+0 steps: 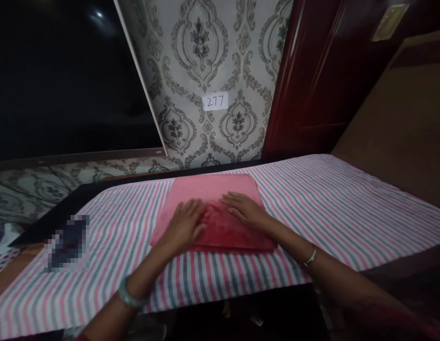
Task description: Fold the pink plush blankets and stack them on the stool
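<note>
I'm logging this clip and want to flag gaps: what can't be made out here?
- Head view: the object on the striped sheet is pixelated, so unidentifiable.
- Folded pink cloth: the parts under the left hand and right hand are covered.
- Upper left is too dark to read.
- Sheet's near edge hides whatever lies below.

In front of me a striped sheet (pixel 347 208) in pink, grey and white covers the counter (pixel 64 201), whose dark edge shows along the far left. On the sheet at my left sits a dark thing (pixel 66 243), too blurred to tell what it is. Beyond the counter the wall carries grey damask wallpaper (pixel 206 52), and a small white label (pixel 215 101) on it reads 277. To the left of the wallpaper a large dark panel (pixel 64 76) fills the view, with a thin pale strip along its edge. To the right stands a dark red door (pixel 312 71), and past it a brown wall (pixel 400 123).
</note>
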`<state>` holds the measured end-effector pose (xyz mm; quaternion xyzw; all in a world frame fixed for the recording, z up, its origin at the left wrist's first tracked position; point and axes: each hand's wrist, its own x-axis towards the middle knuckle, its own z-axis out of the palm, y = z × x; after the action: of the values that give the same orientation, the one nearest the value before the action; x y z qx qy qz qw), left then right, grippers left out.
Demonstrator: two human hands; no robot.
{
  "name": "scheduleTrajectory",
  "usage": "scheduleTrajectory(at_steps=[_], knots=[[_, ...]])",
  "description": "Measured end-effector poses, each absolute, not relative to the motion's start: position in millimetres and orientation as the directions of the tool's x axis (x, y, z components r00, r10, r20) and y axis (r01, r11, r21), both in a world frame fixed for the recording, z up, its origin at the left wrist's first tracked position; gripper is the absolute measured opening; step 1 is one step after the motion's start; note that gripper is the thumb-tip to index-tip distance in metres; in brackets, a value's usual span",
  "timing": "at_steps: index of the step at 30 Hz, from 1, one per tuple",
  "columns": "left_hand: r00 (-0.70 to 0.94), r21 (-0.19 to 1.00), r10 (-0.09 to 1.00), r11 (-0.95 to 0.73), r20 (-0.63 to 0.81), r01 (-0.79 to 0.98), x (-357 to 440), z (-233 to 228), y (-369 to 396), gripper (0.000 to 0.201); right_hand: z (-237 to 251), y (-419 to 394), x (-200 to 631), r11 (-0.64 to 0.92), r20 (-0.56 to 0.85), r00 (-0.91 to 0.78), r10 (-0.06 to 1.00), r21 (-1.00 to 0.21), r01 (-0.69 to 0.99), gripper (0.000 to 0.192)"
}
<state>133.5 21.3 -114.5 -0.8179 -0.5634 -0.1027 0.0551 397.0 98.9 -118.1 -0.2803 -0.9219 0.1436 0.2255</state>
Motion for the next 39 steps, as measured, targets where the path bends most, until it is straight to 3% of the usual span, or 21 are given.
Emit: scheduleTrajectory(at_steps=[2, 7, 9, 12, 15, 19, 23, 25, 29, 33, 36, 39], knots=[[0.423, 0.01, 0.873, -0.438, 0.243, 0.899, 158.7, -132.3, 1.2, 0.068, -120.0, 108.4, 400.7, 0.804, 0.28, -0.761, 0.586, -0.32, 0.501, 0.047], [0.377, -0.023, 0.864, -0.393, 0.333, 0.919, 180.5, -168.0, -15.5, 0.077, -127.2, 147.2, 404.9, 0.797, 0.129, -0.792, 0.597, -0.208, 0.567, 0.051], [0.381, -0.032, 0.857, -0.395, 0.347, 0.918, 177.1, -171.7, -15.1, 0.076, -127.3, 171.7, 414.3, 0.716, 0.11, -0.711, 0.694, -0.206, 0.667, 0.052], [0.389, -0.034, 0.858, -0.402, 0.335, 0.915, 173.0, -167.0, -14.8, 0.075, -123.0, 205.7, 430.9, 0.466, 0.06, -0.468, 0.882, -0.263, 0.845, 0.053], [0.391, -0.037, 0.847, -0.406, 0.36, 0.913, 179.5, -155.6, -14.5, 0.073, -116.7, 218.3, 431.2, 0.325, 0.105, -0.308, 0.946, -0.277, 0.904, 0.055], [0.455, -0.061, 0.791, -0.474, 0.408, 0.878, 204.8, -150.3, -11.3, 0.075, -116.3, 199.7, 394.5, 0.565, 0.241, -0.515, 0.823, -0.25, 0.786, 0.052], [0.457, -0.049, 0.79, -0.482, 0.409, 0.875, 225.8, -170.1, -8.2, 0.079, -122.8, 186.6, 361.8, 0.78, 0.216, -0.753, 0.622, -0.251, 0.573, 0.051], [0.442, -0.043, 0.799, -0.467, 0.407, 0.883, 228.4, -180.8, -8.5, 0.079, -122.0, 195.3, 361.5, 0.747, 0.147, -0.738, 0.658, -0.249, 0.616, 0.053], [0.456, -0.056, 0.794, -0.475, 0.402, 0.878, 224.7, -187.1, -11.3, 0.077, -113.9, 230.4, 380.8, 0.529, 0.02, -0.54, 0.841, -0.237, 0.815, 0.05], [0.452, -0.036, 0.792, -0.481, 0.411, 0.876, 223.5, -183.2, -11.6, 0.079, -106.0, 243.5, 387.5, 0.38, 0.047, -0.379, 0.924, -0.209, 0.901, 0.047], [0.44, -0.01, 0.781, -0.487, 0.444, 0.873, 225.9, -182.5, -10.6, 0.078, -101.5, 223.2, 370.8, 0.446, 0.133, -0.427, 0.895, -0.195, 0.874, 0.048], [0.441, 0.012, 0.707, -0.536, 0.553, 0.844, 226.1, -181.8, -14.2, 0.067, -103.3, 188.9, 346.4, 0.681, 0.197, -0.652, 0.732, -0.203, 0.704, 0.051]])
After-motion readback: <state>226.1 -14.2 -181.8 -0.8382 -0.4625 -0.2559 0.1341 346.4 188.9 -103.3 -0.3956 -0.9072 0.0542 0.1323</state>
